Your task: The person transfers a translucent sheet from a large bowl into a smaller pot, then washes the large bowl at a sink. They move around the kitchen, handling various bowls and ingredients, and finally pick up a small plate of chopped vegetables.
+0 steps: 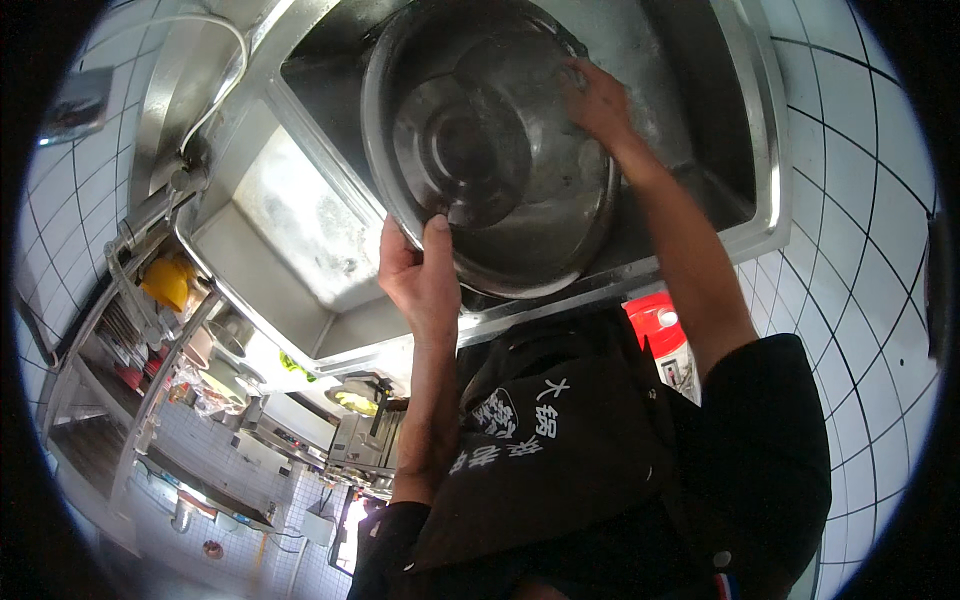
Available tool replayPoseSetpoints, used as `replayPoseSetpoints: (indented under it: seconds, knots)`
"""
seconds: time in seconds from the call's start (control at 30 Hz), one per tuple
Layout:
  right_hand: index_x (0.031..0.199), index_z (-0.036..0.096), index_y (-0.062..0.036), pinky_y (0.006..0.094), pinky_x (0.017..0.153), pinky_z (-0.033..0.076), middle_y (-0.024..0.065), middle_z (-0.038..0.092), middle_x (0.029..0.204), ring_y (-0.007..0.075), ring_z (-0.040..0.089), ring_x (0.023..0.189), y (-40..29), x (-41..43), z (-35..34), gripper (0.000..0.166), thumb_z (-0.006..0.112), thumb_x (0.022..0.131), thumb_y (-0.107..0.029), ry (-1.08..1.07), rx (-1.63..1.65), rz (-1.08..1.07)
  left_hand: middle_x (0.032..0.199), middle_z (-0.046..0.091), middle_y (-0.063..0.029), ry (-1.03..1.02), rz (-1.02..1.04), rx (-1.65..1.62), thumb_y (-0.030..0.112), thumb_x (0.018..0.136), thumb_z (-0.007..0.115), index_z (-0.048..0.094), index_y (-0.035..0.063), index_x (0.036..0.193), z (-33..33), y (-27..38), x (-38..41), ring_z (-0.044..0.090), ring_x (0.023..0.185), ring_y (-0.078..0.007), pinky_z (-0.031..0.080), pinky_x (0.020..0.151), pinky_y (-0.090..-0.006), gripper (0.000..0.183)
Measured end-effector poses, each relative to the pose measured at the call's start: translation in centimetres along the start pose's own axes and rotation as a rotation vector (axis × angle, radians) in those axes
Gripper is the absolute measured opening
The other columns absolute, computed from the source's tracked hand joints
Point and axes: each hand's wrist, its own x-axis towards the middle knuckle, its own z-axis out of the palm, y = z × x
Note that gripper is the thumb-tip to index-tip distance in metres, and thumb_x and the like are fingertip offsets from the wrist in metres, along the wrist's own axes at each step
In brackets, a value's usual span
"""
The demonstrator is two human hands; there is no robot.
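A large round metal basin (555, 187) sits tilted in the right bowl of a stainless-steel sink (772, 172). Its inside looks wet, with ring-shaped reflections at the bottom. My left hand (424, 274) grips the basin's near-left rim, thumb on the inner side and fingers outside. Over the basin's right side is my right hand (600, 105), blurred, with its fingers bent towards the inner wall. Something small and shiny shows at those fingertips, but whether it is held cannot be made out.
Left of the basin is a second sink bowl (262, 247) with a whitish bottom. A white hose (244, 56) curves over the sink's back-left ledge. A metal rack (150, 405) holds kitchenware and a yellow item (166, 283). A red-topped container (654, 322) stands below the sink's front edge, beside a tiled wall (847, 180).
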Motion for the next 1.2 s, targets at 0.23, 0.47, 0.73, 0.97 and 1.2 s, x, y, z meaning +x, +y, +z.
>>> replayPoseSetpoints:
  seconds: [0.23, 0.47, 0.73, 0.97, 1.2]
  knots:
    - [0.142, 0.049, -0.0024, 0.0498, 0.105, 0.046, 0.0215, 0.053, 0.142, 0.0391, 0.050, 0.132, -9.6, 6.1, 13.5, 0.056, 0.061, 0.096, -0.034, 0.012, 0.999, 0.455, 0.105, 0.068, -0.0029, -0.089, -0.030, 0.067, -0.002, 0.095, 0.061, 0.060, -0.0031, 0.128, 1.2, 1.0, -1.0, 0.059, 0.089, -0.0068, 0.048, 0.080, -0.0204, 0.034]
    - [0.148, 0.046, -0.0060, 0.0448, 0.111, 0.041, 0.0234, 0.054, 0.141, 0.0392, 0.051, 0.132, -18.3, -7.3, 10.7, 0.053, 0.054, 0.098, -0.021, -0.570, 0.575, -0.426, 0.109, 0.067, -0.0070, -0.020, 0.080, 0.035, 0.000, 0.096, 0.059, 0.057, -0.0069, 0.130, -0.3, -0.1, 0.5, 0.059, 0.096, -0.0111, 0.047, 0.087, -0.0248, 0.034]
    - [0.145, 0.053, -0.0139, 0.0436, 0.116, 0.037, 0.0140, 0.048, 0.151, 0.0325, 0.045, 0.139, 0.2, -10.4, 4.6, 0.052, 0.058, 0.093, -0.008, -1.129, -0.198, -0.442, 0.116, 0.068, -0.0118, -0.008, 0.072, -0.062, 0.001, 0.096, 0.059, 0.054, -0.0102, 0.133, -0.8, -0.6, 1.1, 0.063, 0.101, -0.0160, 0.047, 0.094, -0.0287, 0.038]
    - [0.142, 0.056, -0.0156, 0.0446, 0.106, 0.044, 0.0158, 0.061, 0.134, 0.0346, 0.063, 0.115, 2.0, -1.9, 9.2, 0.045, 0.056, 0.096, -0.015, -0.494, -0.281, -0.211, 0.116, 0.069, -0.0117, -0.046, 0.047, -0.096, -0.001, 0.095, 0.061, 0.055, -0.0092, 0.133, 0.0, 0.8, 0.7, 0.064, 0.101, -0.0156, 0.048, 0.094, -0.0285, 0.039]
    - [0.135, 0.062, -0.0098, 0.0410, 0.093, 0.054, 0.0160, 0.068, 0.122, 0.0274, 0.067, 0.109, -8.3, 2.6, 15.5, 0.048, 0.072, 0.090, -0.023, -0.180, 0.567, 0.165, 0.117, 0.069, -0.0139, -0.084, 0.086, -0.035, 0.001, 0.095, 0.062, 0.054, -0.0094, 0.134, 0.5, 3.0, 0.5, 0.065, 0.102, -0.0168, 0.050, 0.094, -0.0303, 0.041]
